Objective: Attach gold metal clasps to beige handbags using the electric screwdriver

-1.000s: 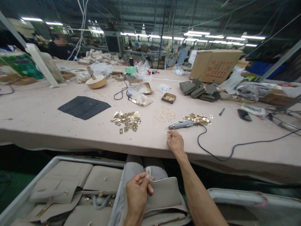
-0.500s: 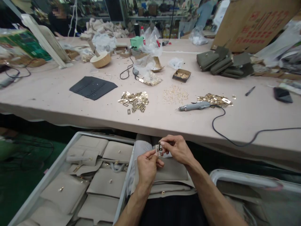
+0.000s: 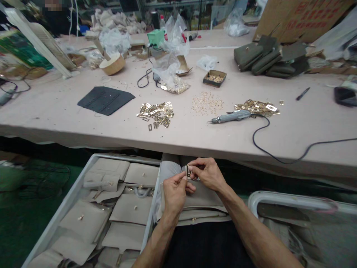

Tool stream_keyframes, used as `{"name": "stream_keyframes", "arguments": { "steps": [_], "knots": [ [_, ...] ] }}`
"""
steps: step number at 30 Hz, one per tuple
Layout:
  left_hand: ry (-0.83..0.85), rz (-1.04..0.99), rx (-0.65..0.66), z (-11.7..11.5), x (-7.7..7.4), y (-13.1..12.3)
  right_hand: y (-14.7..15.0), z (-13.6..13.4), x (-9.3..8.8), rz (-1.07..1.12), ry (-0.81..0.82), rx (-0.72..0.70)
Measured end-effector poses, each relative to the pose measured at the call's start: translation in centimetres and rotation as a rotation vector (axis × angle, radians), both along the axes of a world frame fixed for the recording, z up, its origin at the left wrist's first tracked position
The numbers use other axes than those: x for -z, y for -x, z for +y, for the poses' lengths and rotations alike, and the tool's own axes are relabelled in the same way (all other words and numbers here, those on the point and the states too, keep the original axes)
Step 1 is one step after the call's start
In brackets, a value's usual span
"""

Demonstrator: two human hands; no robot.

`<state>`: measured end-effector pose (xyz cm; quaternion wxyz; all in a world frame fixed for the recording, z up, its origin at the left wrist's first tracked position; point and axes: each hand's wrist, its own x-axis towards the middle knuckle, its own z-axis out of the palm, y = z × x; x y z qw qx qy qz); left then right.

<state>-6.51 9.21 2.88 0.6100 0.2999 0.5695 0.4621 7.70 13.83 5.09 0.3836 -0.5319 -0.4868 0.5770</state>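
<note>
A beige handbag [image 3: 205,196] lies across my lap, its gold clasp facing me. Above it, my left hand [image 3: 175,191] pinches what looks like the bag's narrow flap tab, mostly hidden by fingers. My right hand [image 3: 211,175] is closed on a small rectangular metal frame plate [image 3: 188,172] with an opening in it. The plate sits against the tab between both sets of fingertips; whether it is fully seated on the tab I cannot tell.
On the table lie piles of metal plates [image 3: 156,113], scattered tiny screws [image 3: 208,103] and a corded electric screwdriver [image 3: 231,116]. A crate [image 3: 92,160] of beige bags stands at left, another bin [image 3: 292,203] at right. A person [image 3: 58,18] is at the far left.
My right fingers have brought the plate slightly down and left, closer against the tab and my left fingertips. The camera view has shifted a little.
</note>
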Motion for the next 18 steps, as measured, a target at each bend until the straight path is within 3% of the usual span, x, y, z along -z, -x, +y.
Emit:
{"name": "stream_keyframes", "arguments": {
  "steps": [12,18],
  "knots": [
    [-0.015,0.023,-0.001,-0.1,0.1,-0.2,0.1,-0.4,1.3,-0.03,-0.008,0.05],
    [-0.026,0.033,-0.044,-0.1,-0.3,-0.5,-0.2,-0.8,1.7,-0.189,-0.212,0.013]
  ]
}}
